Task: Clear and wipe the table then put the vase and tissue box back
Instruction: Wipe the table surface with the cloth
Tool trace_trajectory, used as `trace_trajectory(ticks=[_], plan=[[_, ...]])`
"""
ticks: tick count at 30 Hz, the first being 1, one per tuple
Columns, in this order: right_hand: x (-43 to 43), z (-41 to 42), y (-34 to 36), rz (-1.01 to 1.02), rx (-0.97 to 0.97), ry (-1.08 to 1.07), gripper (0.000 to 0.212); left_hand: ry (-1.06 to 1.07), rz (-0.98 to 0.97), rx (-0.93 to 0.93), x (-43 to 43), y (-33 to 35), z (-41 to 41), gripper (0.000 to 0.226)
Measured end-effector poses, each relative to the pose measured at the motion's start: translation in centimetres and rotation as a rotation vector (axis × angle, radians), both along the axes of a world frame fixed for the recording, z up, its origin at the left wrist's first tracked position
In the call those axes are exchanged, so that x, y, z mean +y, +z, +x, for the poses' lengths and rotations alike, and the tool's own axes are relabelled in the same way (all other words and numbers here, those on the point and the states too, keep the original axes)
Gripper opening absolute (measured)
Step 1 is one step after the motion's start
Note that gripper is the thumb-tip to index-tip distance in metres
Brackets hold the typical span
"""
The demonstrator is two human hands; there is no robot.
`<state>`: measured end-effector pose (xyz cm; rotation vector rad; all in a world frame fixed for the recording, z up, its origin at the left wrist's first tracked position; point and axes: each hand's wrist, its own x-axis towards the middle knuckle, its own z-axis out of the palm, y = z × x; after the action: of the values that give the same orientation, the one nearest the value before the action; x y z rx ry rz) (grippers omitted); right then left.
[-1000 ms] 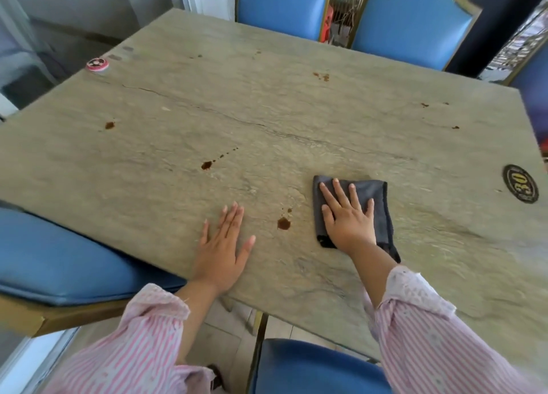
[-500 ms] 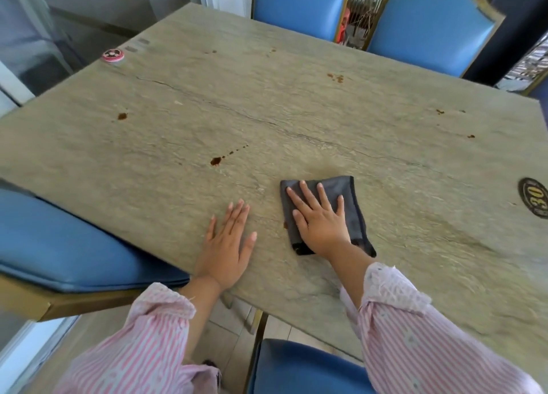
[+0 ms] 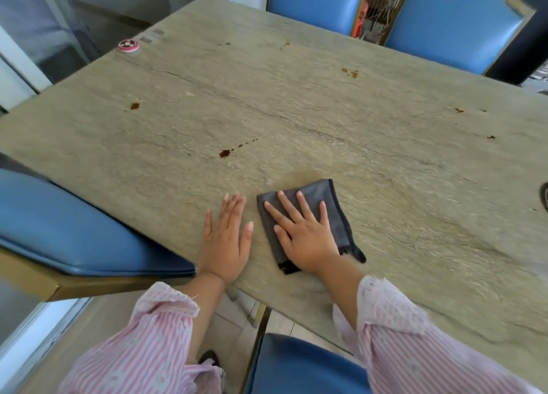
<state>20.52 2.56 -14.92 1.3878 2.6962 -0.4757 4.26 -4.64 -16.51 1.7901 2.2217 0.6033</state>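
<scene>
A beige stone table (image 3: 326,103) fills the view. My right hand (image 3: 305,236) lies flat, fingers spread, pressing a folded grey cloth (image 3: 335,204) onto the table near its front edge. Just left of the cloth, my left hand (image 3: 225,239) rests flat and empty on the tabletop. Brown stains mark the surface: one with a trail of drops (image 3: 224,153) beyond my hands, one at the left (image 3: 135,106), a cluster at the back (image 3: 350,73) and small spots at the right (image 3: 459,110). Neither a vase nor a tissue box is in view.
A small pink round disc (image 3: 128,45) sits at the table's far left corner. A dark round badge (image 3: 545,198) shows at the right edge. Blue chairs stand at the left (image 3: 74,230), at the far side (image 3: 314,2) (image 3: 453,23) and below me (image 3: 305,367).
My right hand slid the cloth leftward over the brown stain near the front edge, stopping beside my left hand. That stain no longer shows. My left hand stayed put.
</scene>
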Motion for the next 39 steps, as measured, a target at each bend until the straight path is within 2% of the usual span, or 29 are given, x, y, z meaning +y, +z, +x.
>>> trace_trajectory(ticks=[3, 6, 8, 10, 14, 17, 19, 22, 26, 28, 31, 33, 36, 39], plan=[[-0.9, 4.2, 0.1, -0.005, -0.017, 0.11, 0.049, 0.0, 0.002, 0.012, 0.0, 0.1, 0.0, 0.067], [2.4, 6.6, 0.0, 0.02, -0.048, -0.071, 0.048, -0.009, -0.006, 0.024, 0.0, 0.2, 0.0, 0.068], [4.7, 4.6, -0.1, 0.009, -0.042, -0.214, 0.048, -0.007, -0.001, 0.019, 0.1, 0.2, 0.0, 0.068], [5.5, 0.9, -0.2, -0.02, -0.029, -0.263, 0.049, -0.004, 0.005, 0.021, 0.1, 0.1, 0.0, 0.067], [1.7, -2.7, 0.0, 0.002, 0.008, -0.046, 0.05, 0.012, 0.034, -0.028, 0.1, 0.0, -0.1, 0.065], [-1.8, 0.7, 0.0, 0.02, 0.0, 0.175, 0.05, 0.024, 0.051, -0.025, 0.0, 0.1, -0.1, 0.066], [-1.6, 4.1, 0.2, 0.004, -0.007, 0.218, 0.05, 0.03, 0.033, 0.002, -0.1, 0.3, 0.0, 0.068], [1.2, 6.3, -0.1, 0.028, -0.029, 0.049, 0.052, 0.016, -0.015, 0.031, -0.7, 0.5, -0.1, 0.079], [2.5, 2.1, 0.1, -0.038, -0.061, -0.167, 0.05, 0.075, -0.082, 0.052, -3.6, 0.3, -1.6, 0.079], [0.7, 0.4, 0.3, -0.053, -0.048, -0.074, 0.05, 0.104, -0.113, 0.105, -5.1, 0.2, -2.8, 0.081], [-2.6, 1.4, 0.2, -0.003, -0.048, 0.311, 0.05, 0.146, -0.183, 0.162, -6.4, 0.3, -4.4, 0.096], [-3.0, 3.1, 0.1, 0.0, -0.07, 0.523, 0.051, 0.159, -0.266, 0.172, -6.7, 0.7, -4.9, 0.089], [-2.3, 4.3, 0.0, 0.004, -0.074, 0.616, 0.052, 0.172, -0.34, 0.123, -6.6, 1.8, -4.6, 0.065], [-2.3, 2.7, 0.3, -0.001, -0.079, 0.632, 0.052, 0.218, -0.319, 0.082, -5.3, 3.6, -4.3, 0.056]])
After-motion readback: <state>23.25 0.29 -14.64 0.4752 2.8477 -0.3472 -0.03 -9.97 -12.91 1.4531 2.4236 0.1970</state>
